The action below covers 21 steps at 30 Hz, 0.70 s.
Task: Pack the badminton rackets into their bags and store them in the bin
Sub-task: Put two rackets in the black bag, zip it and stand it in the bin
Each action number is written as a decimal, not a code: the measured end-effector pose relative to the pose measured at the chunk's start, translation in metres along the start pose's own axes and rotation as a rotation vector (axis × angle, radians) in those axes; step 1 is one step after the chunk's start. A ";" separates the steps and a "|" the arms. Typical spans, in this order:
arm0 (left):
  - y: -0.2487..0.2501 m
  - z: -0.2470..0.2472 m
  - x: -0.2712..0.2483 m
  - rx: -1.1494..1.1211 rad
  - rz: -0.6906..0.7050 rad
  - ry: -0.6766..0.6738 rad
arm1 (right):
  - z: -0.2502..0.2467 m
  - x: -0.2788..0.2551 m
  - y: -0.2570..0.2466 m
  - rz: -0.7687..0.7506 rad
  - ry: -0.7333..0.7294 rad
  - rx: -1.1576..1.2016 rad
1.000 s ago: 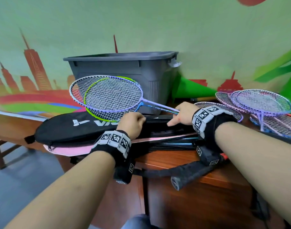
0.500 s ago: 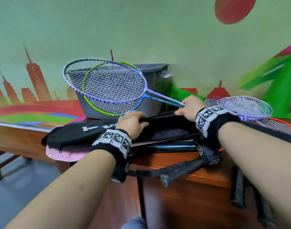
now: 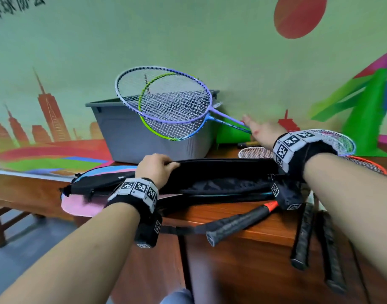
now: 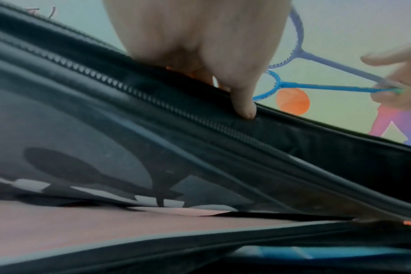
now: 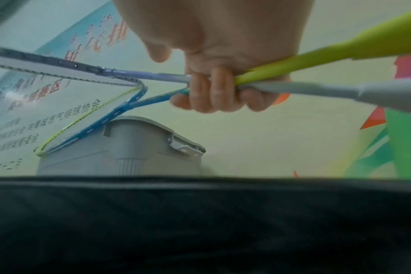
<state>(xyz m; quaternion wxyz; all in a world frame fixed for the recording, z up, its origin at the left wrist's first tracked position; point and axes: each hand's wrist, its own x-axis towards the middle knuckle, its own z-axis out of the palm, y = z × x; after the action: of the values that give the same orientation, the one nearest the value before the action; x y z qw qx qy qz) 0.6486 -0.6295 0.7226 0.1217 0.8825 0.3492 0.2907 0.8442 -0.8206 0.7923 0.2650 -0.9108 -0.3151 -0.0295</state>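
Observation:
My right hand (image 3: 261, 133) grips the shafts of two rackets together, a purple racket (image 3: 162, 95) and a green-and-blue racket (image 3: 172, 126), held up in the air with their heads over the grey bin (image 3: 144, 139). In the right wrist view the fingers (image 5: 214, 92) curl round both shafts. My left hand (image 3: 156, 166) grips the upper edge of the black racket bag (image 3: 221, 178), lifting it so the mouth gapes; the thumb (image 4: 244, 103) presses on the zip edge (image 4: 153, 98). The bag lies on a pink bag (image 3: 78, 205) on the wooden table.
More rackets (image 3: 341, 143) lie at the table's right end, several black handles (image 3: 238, 222) sticking out over the front edge. The wooden table (image 3: 232, 216) stands against a painted wall, with the bin at its back. A wooden bench (image 3: 17, 187) stands to the left.
My right hand has lifted the two rackets up and to the right, their heads now above the bin's rim. My left hand has pulled the bag's edge higher, opening the mouth wider.

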 end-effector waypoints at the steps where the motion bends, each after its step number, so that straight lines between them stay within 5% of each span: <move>1: 0.004 0.000 0.001 0.000 -0.014 0.004 | -0.003 -0.001 0.002 0.012 0.024 -0.013; 7: 0.021 0.008 0.005 -0.087 -0.138 -0.072 | -0.010 -0.006 0.028 0.049 0.116 0.009; 15: 0.015 0.018 0.014 -0.168 -0.107 -0.230 | -0.010 0.003 0.061 0.137 0.097 -0.010; 21: 0.008 0.009 0.025 -0.223 -0.220 -0.259 | -0.009 0.005 0.081 0.159 0.048 -0.072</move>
<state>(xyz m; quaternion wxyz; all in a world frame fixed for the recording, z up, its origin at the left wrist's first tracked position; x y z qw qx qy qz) 0.6727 -0.6179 0.7298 0.2936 0.8499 0.3907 0.1968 0.8967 -0.8762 0.7633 0.2411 -0.9409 -0.2341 -0.0416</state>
